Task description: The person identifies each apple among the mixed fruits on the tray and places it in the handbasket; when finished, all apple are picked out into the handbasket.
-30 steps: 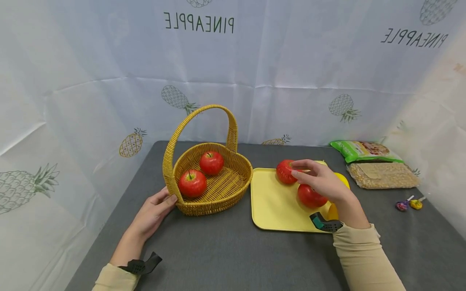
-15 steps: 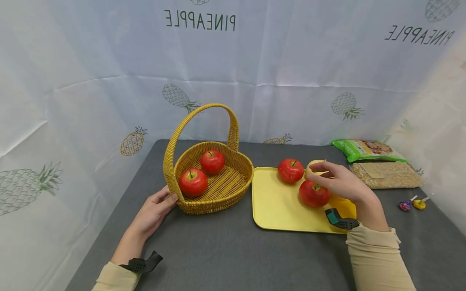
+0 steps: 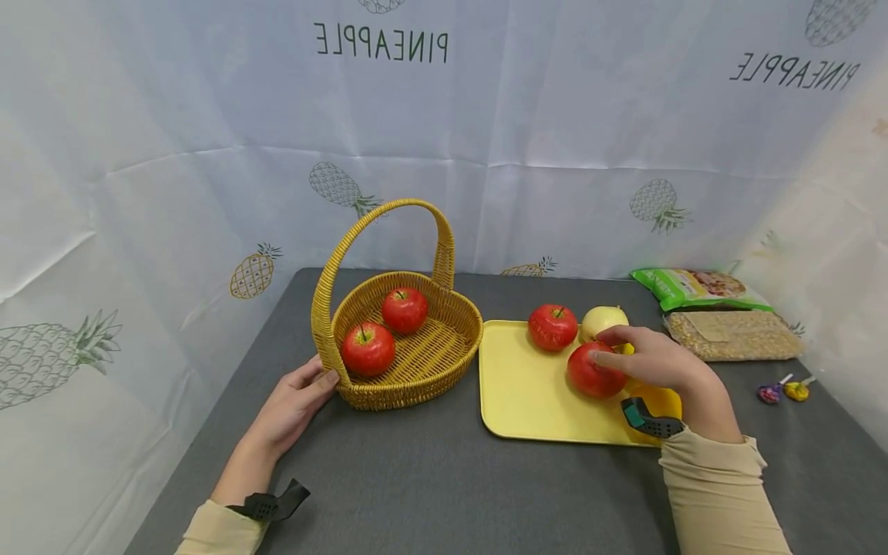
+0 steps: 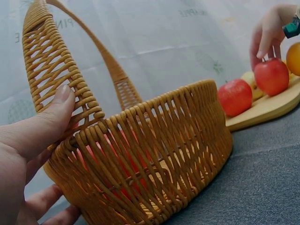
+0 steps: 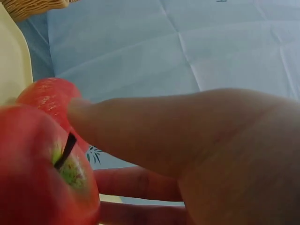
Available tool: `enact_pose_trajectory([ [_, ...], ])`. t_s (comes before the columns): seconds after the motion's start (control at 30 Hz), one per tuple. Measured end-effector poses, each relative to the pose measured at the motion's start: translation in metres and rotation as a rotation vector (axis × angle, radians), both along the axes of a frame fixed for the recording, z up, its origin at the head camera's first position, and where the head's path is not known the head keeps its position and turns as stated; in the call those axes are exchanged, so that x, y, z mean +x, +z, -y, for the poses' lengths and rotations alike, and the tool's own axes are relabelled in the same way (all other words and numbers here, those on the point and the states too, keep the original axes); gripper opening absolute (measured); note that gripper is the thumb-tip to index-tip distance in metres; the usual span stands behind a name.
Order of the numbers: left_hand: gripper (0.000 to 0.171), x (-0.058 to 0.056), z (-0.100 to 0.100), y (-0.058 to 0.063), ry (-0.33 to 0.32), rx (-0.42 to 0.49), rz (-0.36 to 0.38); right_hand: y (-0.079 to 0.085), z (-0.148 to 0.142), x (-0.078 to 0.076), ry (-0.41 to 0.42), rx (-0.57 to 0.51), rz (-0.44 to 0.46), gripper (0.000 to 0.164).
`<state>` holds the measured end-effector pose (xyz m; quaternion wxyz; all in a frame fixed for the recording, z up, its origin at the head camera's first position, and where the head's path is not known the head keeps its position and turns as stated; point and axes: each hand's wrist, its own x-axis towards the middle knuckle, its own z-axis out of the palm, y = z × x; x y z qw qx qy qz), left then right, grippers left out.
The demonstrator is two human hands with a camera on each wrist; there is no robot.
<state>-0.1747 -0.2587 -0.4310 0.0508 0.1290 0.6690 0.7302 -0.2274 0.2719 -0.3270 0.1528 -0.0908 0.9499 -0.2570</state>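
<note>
My left hand point(image 3: 297, 402) holds the woven basket point(image 3: 416, 395) at the foot of its tall handle, thumb point(image 4: 54, 112) on the handle and fingers lower down the outer wall. Two red apples point(image 3: 368, 349) lie inside the basket. Over the yellow tray point(image 3: 520, 401), my right hand point(image 3: 648, 358) is at the nearer red apple point(image 3: 593, 374); its thumb overlaps the apple's top and the other fingers reach down the far side. The right wrist view shows this apple point(image 5: 37, 173) stem up beside relaxed fingers. Another red apple point(image 3: 553, 327) sits behind it on the tray.
A pale yellow fruit point(image 3: 605, 320) stands at the tray's back, and an orange-yellow fruit point(image 3: 655, 408) is partly hidden under my right wrist. Further right lie a green packet point(image 3: 701, 289), a bag of grains point(image 3: 734, 335) and two lollipops point(image 3: 782, 391). A white curtain point(image 3: 569, 116) hangs behind.
My right hand has moved right from over the rear apple, then lowered to the nearer one, uncovering the pale fruit. The left hand and basket have stayed put.
</note>
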Motion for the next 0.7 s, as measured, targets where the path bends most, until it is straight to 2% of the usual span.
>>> enact_pose_trajectory([
  [0.17, 0.038, 0.0, 0.0, 0.001, 0.006, -0.009, 0.014, -0.003, 0.003, -0.001, 0.01, -0.027, 0.042, 0.081],
  [0.47, 0.036, 0.0, 0.0, 0.001, -0.006, -0.004, 0.002, -0.016, 0.011, -0.007, 0.007, -0.208, 0.127, 0.084],
  [0.7, 0.034, 0.0, 0.0, 0.001, -0.003, -0.004, 0.007, -0.024, 0.016, -0.012, 0.033, -0.24, 0.161, 0.078],
])
